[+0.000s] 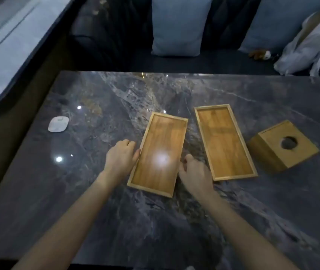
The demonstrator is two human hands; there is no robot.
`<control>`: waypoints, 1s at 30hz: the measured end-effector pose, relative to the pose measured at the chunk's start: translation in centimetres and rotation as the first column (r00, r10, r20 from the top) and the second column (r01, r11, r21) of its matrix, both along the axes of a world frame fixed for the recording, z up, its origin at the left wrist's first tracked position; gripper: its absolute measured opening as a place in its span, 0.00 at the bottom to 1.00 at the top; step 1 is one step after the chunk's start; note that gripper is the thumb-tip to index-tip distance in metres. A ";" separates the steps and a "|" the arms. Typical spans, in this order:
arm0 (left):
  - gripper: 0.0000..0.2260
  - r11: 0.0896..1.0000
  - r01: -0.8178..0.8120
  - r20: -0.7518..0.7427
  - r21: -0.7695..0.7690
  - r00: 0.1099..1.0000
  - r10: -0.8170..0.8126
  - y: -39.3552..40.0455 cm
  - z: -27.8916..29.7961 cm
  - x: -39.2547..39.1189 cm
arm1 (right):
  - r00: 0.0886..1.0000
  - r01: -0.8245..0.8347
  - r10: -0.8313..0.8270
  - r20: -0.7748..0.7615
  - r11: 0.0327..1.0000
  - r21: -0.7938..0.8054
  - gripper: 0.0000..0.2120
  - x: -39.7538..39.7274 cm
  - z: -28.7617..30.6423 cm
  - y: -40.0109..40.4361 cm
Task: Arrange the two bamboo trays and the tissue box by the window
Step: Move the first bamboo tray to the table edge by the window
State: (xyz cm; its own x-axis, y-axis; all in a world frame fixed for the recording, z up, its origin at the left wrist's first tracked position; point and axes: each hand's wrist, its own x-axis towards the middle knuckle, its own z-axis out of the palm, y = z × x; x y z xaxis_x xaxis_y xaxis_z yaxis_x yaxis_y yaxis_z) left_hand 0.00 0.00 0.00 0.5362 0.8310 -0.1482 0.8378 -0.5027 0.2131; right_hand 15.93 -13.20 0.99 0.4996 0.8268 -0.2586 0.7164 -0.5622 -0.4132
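Observation:
Two empty bamboo trays lie side by side on the dark marble table (pixel 116 221). The left tray (pixel 151 137) sits tilted in the middle; my left hand (pixel 121 155) presses against its left rim and my right hand (pixel 193 173) against its right rim, holding it between them. To its right, the second tray (pixel 224 141) lies untouched. A square bamboo tissue box (pixel 284 147) with a round hole on top stands at the far right. The window (pixel 5 41) runs along the left side.
A small white rounded object (pixel 58 124) lies on the table's left part near the window. Behind the table is a dark bench with two pale cushions (pixel 178 26) and a white bag (pixel 309 45) at the right.

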 end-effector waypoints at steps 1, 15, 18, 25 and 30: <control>0.12 1.000 0.003 -0.003 0.012 1.000 -0.003 0.0 -0.6 -0.1 | 0.999 0.029 -0.030 -0.021 0.999 -0.017 0.11 -0.3 -0.7 -0.2; 0.25 0.999 -0.041 -0.030 0.013 0.999 0.042 -1.9 -7.1 -1.9 | 0.997 0.072 -0.073 -0.008 0.995 -0.072 0.20 -3.8 -5.8 -1.3; 0.22 0.982 -0.129 0.066 -0.138 0.988 0.139 -1.9 -7.0 -1.7 | 0.988 0.085 -0.097 -0.117 0.992 -0.097 0.21 -3.3 -5.6 -1.0; 0.16 0.888 -0.251 0.249 -0.385 0.898 0.362 -0.8 -5.5 -1.3 | 0.836 0.288 -0.277 -0.474 0.956 -0.052 0.19 -3.0 -4.4 0.0; 0.13 0.832 -0.178 0.432 -0.525 0.787 0.441 0.2 -2.7 -2.3 | 0.713 0.426 -0.306 -0.631 0.904 0.043 0.20 -4.5 -2.1 1.7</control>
State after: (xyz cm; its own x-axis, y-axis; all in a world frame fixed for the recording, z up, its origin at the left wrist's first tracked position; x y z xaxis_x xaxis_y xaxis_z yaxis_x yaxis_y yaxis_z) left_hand -2.31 0.20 -2.73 0.3619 0.8779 -0.3136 0.6227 0.0227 0.7822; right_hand 11.39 -11.53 -1.10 0.5639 0.6720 -0.4800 0.0408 -0.6032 -0.7966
